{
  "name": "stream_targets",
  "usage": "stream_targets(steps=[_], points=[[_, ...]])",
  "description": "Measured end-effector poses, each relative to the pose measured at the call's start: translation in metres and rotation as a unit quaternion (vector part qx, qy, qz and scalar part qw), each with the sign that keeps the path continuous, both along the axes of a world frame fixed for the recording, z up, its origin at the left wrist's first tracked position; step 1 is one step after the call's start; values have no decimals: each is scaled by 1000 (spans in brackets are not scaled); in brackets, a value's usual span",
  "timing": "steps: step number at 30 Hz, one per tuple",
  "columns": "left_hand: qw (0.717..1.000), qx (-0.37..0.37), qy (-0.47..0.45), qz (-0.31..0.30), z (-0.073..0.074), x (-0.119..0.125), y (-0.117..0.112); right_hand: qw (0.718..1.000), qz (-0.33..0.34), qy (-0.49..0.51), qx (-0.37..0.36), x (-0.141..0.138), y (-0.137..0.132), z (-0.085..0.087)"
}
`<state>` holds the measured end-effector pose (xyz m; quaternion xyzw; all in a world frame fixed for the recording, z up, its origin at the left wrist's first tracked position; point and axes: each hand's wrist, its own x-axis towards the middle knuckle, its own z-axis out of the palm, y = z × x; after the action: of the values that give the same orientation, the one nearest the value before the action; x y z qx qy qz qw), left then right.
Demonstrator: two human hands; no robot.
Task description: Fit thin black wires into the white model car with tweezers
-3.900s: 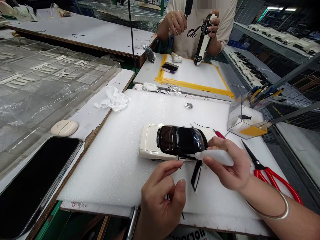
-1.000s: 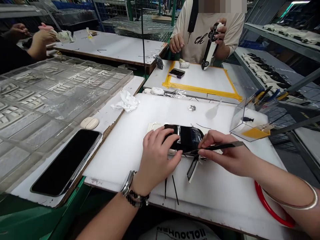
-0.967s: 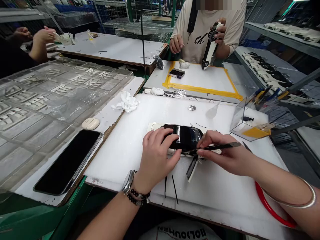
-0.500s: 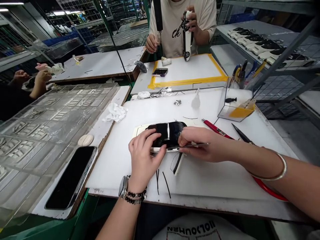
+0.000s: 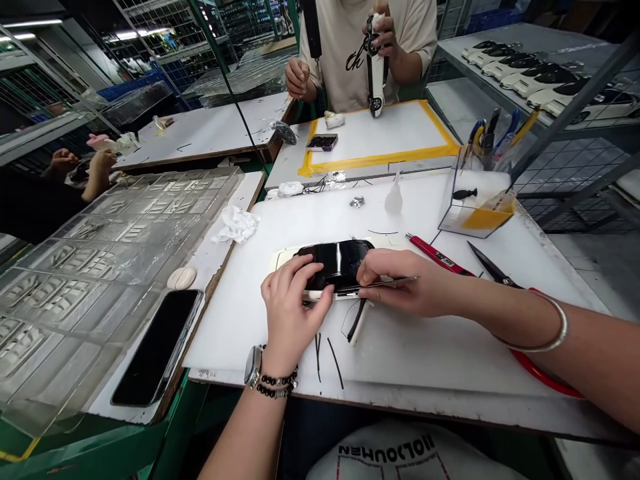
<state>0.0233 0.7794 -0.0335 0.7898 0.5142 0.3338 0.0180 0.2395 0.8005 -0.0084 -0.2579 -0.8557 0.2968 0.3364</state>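
Observation:
A white model car (image 5: 339, 260) with a glossy black roof lies on the white work board (image 5: 240, 320). My left hand (image 5: 293, 297) is closed on the car's left part, fingers over the roof and thumb against the near side. My right hand (image 5: 395, 280) pinches a slim flat metal tool (image 5: 387, 283) along the car's near side. Where the tool's tip meets the car is partly hidden by my fingers. Just below lies a black-and-white strip (image 5: 357, 321), with thin black strips (image 5: 335, 363) nearer the board's front edge.
Right of the car are a red cutter (image 5: 440, 255), red-handled scissors (image 5: 493, 267) and a clear tool holder (image 5: 475, 200). A phone (image 5: 157, 347) and clear parts trays (image 5: 90, 267) lie left. Opposite, a co-worker (image 5: 370, 60) holds another model car (image 5: 376, 73).
The whole view has shifted slightly. Both my hands keep their grips at the car's near side. The co-worker's free hand has moved a little outward and up.

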Motion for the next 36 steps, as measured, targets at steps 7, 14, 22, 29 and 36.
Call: stream_targets(steps=[7,14,22,29,36], points=[[1000,1,0,1,1,0,0,998,-15,8,-68,1,0,3],[1000,1,4,2,1,1,-1,987,-65,19,-148,0,-1,3],[1000,1,6,11,0,2,0,987,-58,26,-148,0,0,1],[1000,0,8,14,0,3,0,993,-64,11,-98,4,-2,5],[1000,-3,3,18,1,4,0,994,-44,4,-103,1,-2,3]])
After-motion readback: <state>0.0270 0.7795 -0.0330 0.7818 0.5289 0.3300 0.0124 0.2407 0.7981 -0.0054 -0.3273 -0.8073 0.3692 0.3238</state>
